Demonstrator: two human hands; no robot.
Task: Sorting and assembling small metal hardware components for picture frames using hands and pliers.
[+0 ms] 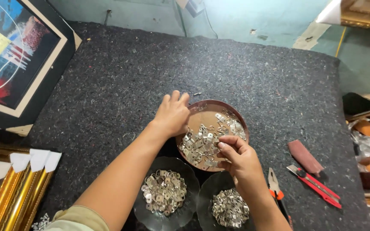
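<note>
Dark speckled felt covers the workbench point(245, 72), with a pale green wall behind it. At the centre sits a round brown metal tray point(208, 117) holding small silver metal hanger plates point(202, 145). My left hand point(173, 114) grips the tray's rim at nine o'clock, fingers curled over the edge. My right hand point(238, 156), at the tray's five o'clock, pinches into the plates with thumb and fingertips closed. Two dark scalloped bowls point(166, 193) of sorted plates lie at six o'clock. A red utility knife point(315, 185) lies at four o'clock. A framed abstract painting point(16, 55) leans at ten o'clock.
</note>
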